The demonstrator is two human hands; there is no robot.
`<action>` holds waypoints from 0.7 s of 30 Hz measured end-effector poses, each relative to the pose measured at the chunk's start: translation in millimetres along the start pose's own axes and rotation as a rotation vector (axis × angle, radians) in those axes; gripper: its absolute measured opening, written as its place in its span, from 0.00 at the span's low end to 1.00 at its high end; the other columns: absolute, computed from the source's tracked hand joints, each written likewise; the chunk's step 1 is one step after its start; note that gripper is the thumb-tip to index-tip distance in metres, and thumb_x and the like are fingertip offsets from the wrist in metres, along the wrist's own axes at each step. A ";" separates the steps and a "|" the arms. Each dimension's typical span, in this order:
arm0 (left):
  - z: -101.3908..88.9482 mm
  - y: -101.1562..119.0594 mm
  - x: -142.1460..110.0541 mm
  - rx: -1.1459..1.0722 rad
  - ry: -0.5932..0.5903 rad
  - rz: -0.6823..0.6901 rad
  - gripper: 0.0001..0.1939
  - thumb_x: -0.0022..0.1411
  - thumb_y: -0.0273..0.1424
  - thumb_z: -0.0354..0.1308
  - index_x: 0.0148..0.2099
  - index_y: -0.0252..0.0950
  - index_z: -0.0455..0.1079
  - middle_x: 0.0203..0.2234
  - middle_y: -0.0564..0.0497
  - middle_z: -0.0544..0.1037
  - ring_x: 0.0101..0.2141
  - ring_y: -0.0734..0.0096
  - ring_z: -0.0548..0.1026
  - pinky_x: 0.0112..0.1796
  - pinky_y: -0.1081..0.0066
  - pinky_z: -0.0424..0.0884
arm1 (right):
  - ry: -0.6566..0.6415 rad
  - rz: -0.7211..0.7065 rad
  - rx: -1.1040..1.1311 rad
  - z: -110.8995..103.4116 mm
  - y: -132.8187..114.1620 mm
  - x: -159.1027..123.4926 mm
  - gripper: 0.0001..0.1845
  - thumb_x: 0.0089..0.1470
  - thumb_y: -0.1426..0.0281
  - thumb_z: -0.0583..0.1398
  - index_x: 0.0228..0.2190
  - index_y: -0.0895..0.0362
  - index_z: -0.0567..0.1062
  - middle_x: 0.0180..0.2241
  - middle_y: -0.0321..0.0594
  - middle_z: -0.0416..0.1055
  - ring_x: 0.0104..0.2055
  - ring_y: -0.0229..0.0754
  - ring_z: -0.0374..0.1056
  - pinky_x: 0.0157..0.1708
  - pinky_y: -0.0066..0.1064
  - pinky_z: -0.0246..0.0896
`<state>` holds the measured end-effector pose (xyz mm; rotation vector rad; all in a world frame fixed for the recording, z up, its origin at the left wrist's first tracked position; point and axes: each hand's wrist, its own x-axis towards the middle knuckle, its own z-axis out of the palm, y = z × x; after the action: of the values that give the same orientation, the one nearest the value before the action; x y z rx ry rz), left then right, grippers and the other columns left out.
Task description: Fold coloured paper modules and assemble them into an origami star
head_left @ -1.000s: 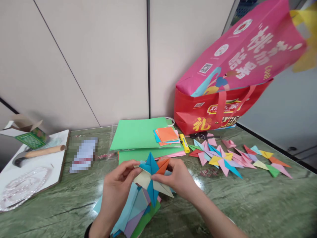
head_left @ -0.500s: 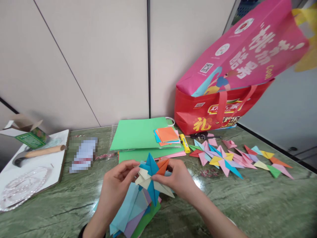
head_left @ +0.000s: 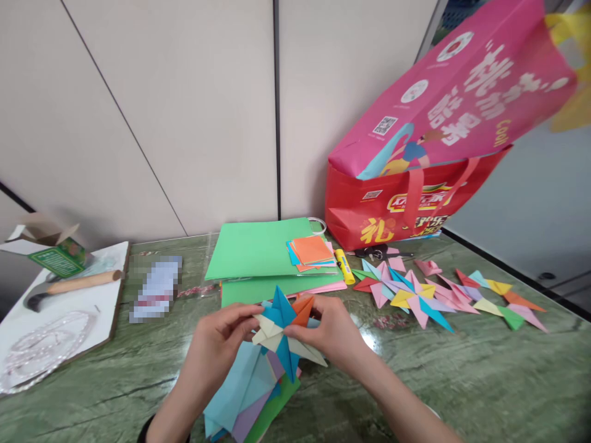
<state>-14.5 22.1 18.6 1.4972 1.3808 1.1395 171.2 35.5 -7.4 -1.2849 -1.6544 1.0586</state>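
Between both hands is an origami star [head_left: 287,354] of folded paper, with blue, orange and cream points. My left hand [head_left: 220,344] pinches its left side, where a cream flap and a blue piece meet. On the other side, my right hand [head_left: 330,329] grips it near the orange point, thumb on the front close to the centre. The star is held above a loose pile of coloured paper [head_left: 244,384] in light blue, purple and green. Fingertips behind the star are hidden.
Green paper sheets [head_left: 258,249] lie at the back with small square papers [head_left: 313,251] on top. A yellow glue stick [head_left: 344,266] is beside them. Finished paper stars [head_left: 410,292] lie right, before a red bag [head_left: 369,212]. At left, a sickle [head_left: 74,284] rests on a white board [head_left: 99,320].
Almost nothing differs. My left hand and wrist have shifted slightly left and down, and the star has tilted a little; both hands keep their hold.
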 end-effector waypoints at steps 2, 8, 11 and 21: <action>-0.2 0.1 0.2 -0.024 -0.010 -0.016 0.07 0.45 0.27 0.61 0.29 0.39 0.78 0.22 0.52 0.81 0.21 0.70 0.77 0.24 0.76 0.74 | -0.002 -0.003 -0.003 0.0 -0.1 0.0 0.05 0.38 0.75 0.65 0.24 0.58 0.75 0.25 0.35 0.74 0.29 0.41 0.69 0.29 0.28 0.61; 0.0 6.6 2.3 -0.129 -0.048 -0.078 0.08 0.43 0.25 0.61 0.29 0.40 0.77 0.17 0.55 0.79 0.21 0.70 0.77 0.23 0.76 0.75 | -0.008 0.004 -0.026 0.4 0.3 -1.5 0.06 0.38 0.75 0.66 0.23 0.58 0.74 0.25 0.35 0.74 0.30 0.41 0.69 0.29 0.28 0.61; -1.8 7.3 2.6 -0.106 -0.051 -0.071 0.07 0.42 0.25 0.61 0.27 0.40 0.78 0.14 0.55 0.78 0.18 0.71 0.76 0.22 0.76 0.75 | -0.017 0.001 -0.024 0.3 -0.2 -2.0 0.06 0.38 0.75 0.65 0.24 0.58 0.74 0.25 0.35 0.74 0.29 0.41 0.69 0.29 0.28 0.61; -5.1 -3.3 2.3 -0.129 -0.061 0.009 0.05 0.44 0.25 0.61 0.23 0.39 0.77 0.18 0.53 0.80 0.20 0.68 0.78 0.24 0.74 0.77 | -0.027 0.003 0.004 -0.8 0.5 -0.2 0.06 0.37 0.76 0.65 0.23 0.58 0.74 0.26 0.35 0.75 0.31 0.41 0.69 0.31 0.28 0.61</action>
<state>-20.4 24.5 17.1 1.4354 1.2374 1.1567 172.2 35.5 -7.6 -1.2760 -1.6701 1.0855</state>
